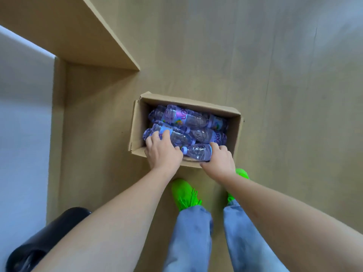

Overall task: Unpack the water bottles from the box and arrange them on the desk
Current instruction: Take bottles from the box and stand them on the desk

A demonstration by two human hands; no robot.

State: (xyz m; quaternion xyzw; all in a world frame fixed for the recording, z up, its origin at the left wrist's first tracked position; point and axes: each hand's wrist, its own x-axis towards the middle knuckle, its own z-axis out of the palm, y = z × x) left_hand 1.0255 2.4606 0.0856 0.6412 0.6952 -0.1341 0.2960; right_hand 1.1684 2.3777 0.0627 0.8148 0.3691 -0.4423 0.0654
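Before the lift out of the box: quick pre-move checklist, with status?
1. Box open, flaps clear of the bottles: ok.
2. Left hand on a bottle: ok, fingers laid over its label end; a closed grip cannot be confirmed.
3. Right hand on the near bottle: ok, fingers wrap its base end at the box's near wall.
4. Near bottle free to lift: ok, it lies on top, nothing over it.
5. Other bottles staying put: cannot tell, they lie piled loosely on their sides.
6. Space on the desk: cannot tell, only its edge and underside show, upper left.
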